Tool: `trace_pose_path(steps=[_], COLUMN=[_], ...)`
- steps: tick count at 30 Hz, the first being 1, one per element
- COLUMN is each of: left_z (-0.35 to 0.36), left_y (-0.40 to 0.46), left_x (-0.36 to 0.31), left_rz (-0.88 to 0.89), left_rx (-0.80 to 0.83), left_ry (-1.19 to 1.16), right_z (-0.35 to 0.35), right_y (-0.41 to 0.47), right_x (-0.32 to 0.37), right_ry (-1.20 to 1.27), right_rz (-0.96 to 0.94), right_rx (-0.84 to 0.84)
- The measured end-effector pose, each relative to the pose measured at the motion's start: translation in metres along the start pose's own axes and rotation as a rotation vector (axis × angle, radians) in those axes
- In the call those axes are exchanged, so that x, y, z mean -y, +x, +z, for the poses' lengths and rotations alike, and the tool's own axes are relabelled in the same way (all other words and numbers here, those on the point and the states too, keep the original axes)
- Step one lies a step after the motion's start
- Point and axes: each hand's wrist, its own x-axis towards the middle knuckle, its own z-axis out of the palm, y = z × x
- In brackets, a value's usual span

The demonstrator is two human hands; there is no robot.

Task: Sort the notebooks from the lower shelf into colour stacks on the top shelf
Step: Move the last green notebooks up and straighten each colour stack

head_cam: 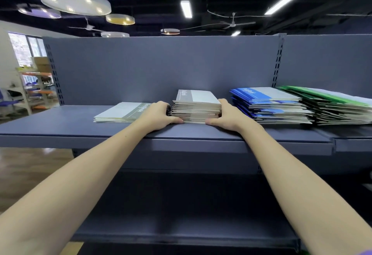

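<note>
A tall stack of grey notebooks [198, 103] stands on the top shelf [60, 121]. My left hand [159, 114] grips its left side and my right hand [227, 114] grips its right side, thumbs along the front bottom edge. A thin pile of grey notebooks [118, 112] lies just left of my left hand. To the right stand a blue stack [269, 103] and, beyond it, a green stack [332, 106]. The lower shelf [181, 230] below shows no notebooks in the part I can see.
The shelf's grey back panel [161, 69] rises behind the stacks, with slotted uprights at both sides. A second shelf section [352, 142] adjoins on the right. Racks and a chair stand on the wooden floor at far left.
</note>
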Motion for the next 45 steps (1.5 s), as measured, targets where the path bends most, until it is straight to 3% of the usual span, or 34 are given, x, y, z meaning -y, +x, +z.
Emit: trace_pose_path(steps=[12,23,35,45], left_z=[-0.005,-0.004,-0.004,0.000], left_y=[-0.001,0.001,-0.010,-0.001], left_x=[0.002,-0.003,-0.011,-0.010], left_rz=[-0.044,0.023,0.069,0.042], left_rx=[0.020,-0.017,-0.031,-0.153], left_ry=[-0.231,-0.075,-0.084,-0.031], right_z=[0.002,0.006,0.008,0.003], right_y=[0.008,0.013,0.010,0.009], right_x=[-0.003,-0.006,-0.001,-0.001], right_ry=[0.233,-0.066,-0.005,0.077], right_rz=[-0.040,-0.092,-0.137,-0.078], right_rx=[-0.105,-0.149,-0.115,-0.157])
